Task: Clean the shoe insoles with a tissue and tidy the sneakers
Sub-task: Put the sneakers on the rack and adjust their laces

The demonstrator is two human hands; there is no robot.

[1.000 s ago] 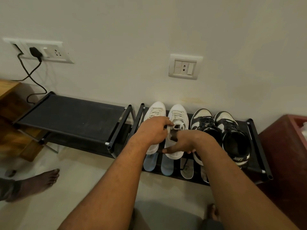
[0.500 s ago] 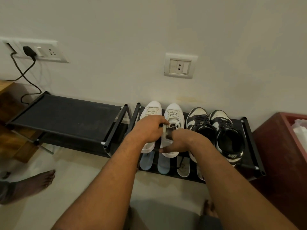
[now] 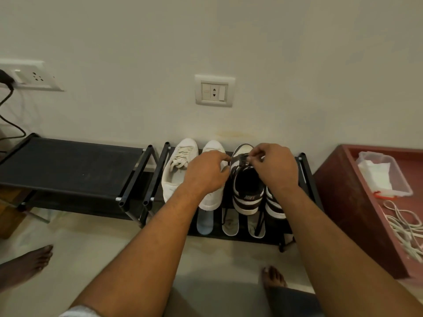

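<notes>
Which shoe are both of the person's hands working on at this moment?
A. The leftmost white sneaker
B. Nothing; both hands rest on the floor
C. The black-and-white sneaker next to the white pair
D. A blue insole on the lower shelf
C: the left hand and right hand meet at the laces of the black-and-white sneaker.

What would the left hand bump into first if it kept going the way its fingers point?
Probably the laces of the black-and-white sneaker: the left hand points right toward them, fingertips nearly there. Depth is hard to judge.
</notes>
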